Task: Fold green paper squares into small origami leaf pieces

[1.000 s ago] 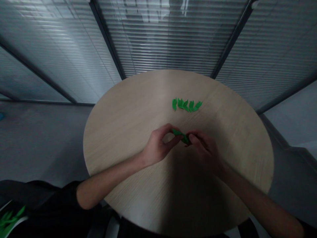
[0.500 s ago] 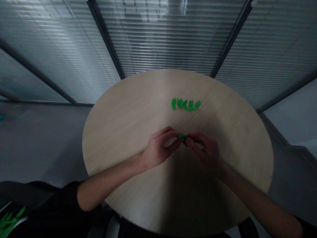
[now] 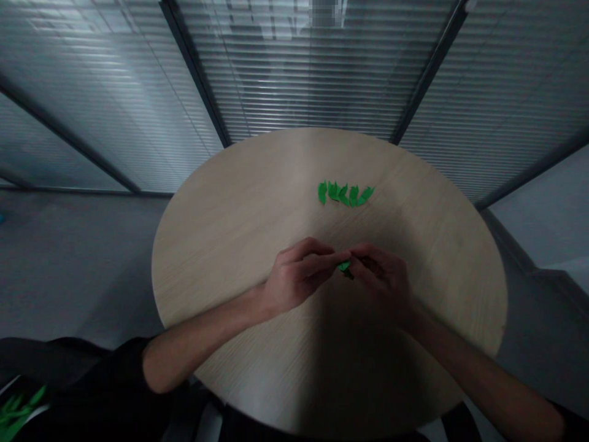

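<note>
Plainly the small green paper piece (image 3: 343, 266) sits just above the middle of the round desk (image 3: 221, 202), caught between both hands. The left hand (image 3: 299, 279) comes in from the left with its fingertips (image 3: 332, 258) closed together on the piece. The right hand (image 3: 384, 282) meets it from the other side, thumb and forefinger likewise pinched on the same piece, so the two hands touch or nearly touch there. Most of the paper is hidden; only a bright corner shows between the fingers.

Judging by its look, the piece is very light and thin — it would bend or crease at the least pressure, and a draught or a careless brush could shift it. It seems neither slippery nor breakable, but it would tear if pulled hard. The best hold is probably a fingertip pinch at its edges or along a fold, as both hands have it now.

Counted: one piece in the hands and one row of green pieces (image 3: 345, 194) lying farther back on the desk, well apart from the hands. That row holds about six leaf-shaped pieces, overlapping, so the number is not certain. A few more green scraps (image 3: 16, 410) show at the lower left edge, off the desk — too dim to count.
</note>
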A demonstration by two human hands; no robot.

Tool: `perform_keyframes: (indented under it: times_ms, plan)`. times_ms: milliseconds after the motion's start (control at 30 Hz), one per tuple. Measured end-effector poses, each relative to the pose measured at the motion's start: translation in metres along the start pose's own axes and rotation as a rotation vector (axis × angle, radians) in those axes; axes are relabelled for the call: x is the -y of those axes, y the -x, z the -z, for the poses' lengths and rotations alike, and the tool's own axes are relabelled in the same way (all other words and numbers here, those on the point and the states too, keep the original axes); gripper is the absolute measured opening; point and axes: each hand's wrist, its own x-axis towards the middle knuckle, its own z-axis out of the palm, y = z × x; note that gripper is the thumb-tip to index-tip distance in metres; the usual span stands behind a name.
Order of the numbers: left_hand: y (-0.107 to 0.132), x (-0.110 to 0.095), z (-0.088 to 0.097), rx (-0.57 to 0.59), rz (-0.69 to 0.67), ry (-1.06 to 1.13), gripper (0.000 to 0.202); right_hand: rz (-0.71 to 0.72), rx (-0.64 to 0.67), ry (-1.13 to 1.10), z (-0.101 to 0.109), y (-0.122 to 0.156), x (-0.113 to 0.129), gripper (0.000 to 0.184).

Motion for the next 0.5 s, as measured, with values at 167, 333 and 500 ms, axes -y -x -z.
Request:
perform_keyframes:
  times_ms: [167,333,500]
  plan:
    - [-0.0022,-0.0020,0.0022,0.018,-0.061,-0.101,0.027,-0.018,-0.034,-0.048,-0.0004,-0.0012,0.0009,0.008]
    - [-0.0062,-0.0043,0.0045,0.039,-0.062,-0.016,0.037,-0.031,-0.048,-0.098,-0.0022,0.0001,0.0011,0.008]
    - [-0.0095,-0.0076,-0.0008,-0.073,0.146,0.151,0.018,-0.046,-0.044,-0.087,-0.0048,0.0011,0.0005,0.008]
